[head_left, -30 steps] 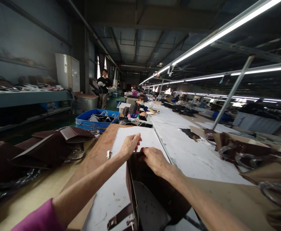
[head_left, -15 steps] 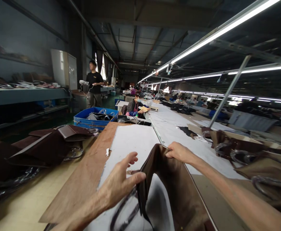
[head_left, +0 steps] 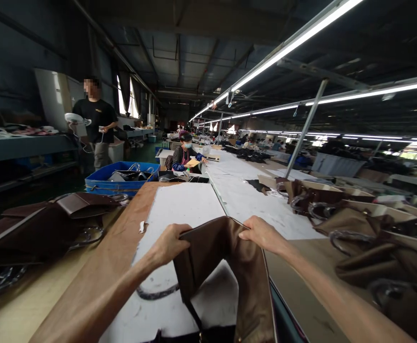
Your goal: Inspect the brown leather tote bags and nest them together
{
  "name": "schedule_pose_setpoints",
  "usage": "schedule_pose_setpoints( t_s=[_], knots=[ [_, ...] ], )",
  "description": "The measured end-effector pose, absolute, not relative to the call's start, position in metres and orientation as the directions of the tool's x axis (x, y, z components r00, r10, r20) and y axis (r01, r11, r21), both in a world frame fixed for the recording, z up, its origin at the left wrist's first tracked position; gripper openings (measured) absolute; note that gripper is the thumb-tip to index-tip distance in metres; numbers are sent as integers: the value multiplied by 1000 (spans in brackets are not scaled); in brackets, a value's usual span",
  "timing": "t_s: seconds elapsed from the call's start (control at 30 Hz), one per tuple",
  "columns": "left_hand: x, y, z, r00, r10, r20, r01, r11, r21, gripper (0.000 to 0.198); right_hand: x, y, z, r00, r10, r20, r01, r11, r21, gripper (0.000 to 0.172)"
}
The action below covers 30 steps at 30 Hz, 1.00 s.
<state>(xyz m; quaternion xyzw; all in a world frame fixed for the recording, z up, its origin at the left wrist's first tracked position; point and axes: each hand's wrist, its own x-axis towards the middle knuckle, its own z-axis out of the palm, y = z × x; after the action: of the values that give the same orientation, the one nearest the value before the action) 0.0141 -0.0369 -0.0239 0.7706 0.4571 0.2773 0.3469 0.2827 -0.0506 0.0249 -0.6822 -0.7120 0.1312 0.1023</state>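
Note:
A brown bag (head_left: 253,281) stands on the white-covered table in front of me, its mouth spread wide so the brown lining and pale base show. My left hand (head_left: 173,243) pinches the upper edge at the far left corner. At the far right part of the rim, my right hand (head_left: 260,233) grips the edge between thumb and fingers. A dark handle (head_left: 156,293) curves out on the bag's left side and rests on the white sheet (head_left: 187,205). The near part of the bag runs out of the bottom of the view.
Brown bags with wrapped handles lie to the left (head_left: 51,224) and to the right (head_left: 365,238). Beyond the table is a blue bin (head_left: 119,178) with bag parts. A seated person (head_left: 183,155) works farther along; another person (head_left: 96,119) stands at left holding a white fan-like thing.
My left hand has gone from spread fingers beside the bag to pinching its rim. The bag's mouth has opened wider. The view has swung to the right, and the standing person looks nearer.

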Motion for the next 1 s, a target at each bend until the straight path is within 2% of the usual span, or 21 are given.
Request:
schedule_pose_setpoints(
  t_s=[0.2, 0.43, 0.7, 0.87, 1.0],
  knots=[
    [-6, -12, -21, 503, 864, -33, 445, -226, 866, 29, 294, -59, 17, -59, 998, -29, 946, 47, -322, 13],
    [-7, -21, -19, 511, 858, -51, 389, -178, 904, 29, 287, -66, 11, -137, 990, 13, 927, 133, -350, 11],
    [-6, -27, -23, 491, 863, -122, 338, -60, 939, 35, 271, -51, 14, -182, 980, 85, 920, 201, -338, 29],
    [-11, -28, -21, 501, 857, -121, 301, -41, 953, 34, 268, -42, 13, -232, 972, 30, 888, 224, -402, 22],
    [-19, -18, -13, 457, 882, -115, 359, -64, 931, 32, 271, -43, 13, -273, 962, 16, 893, 260, -367, 20]
  ],
)
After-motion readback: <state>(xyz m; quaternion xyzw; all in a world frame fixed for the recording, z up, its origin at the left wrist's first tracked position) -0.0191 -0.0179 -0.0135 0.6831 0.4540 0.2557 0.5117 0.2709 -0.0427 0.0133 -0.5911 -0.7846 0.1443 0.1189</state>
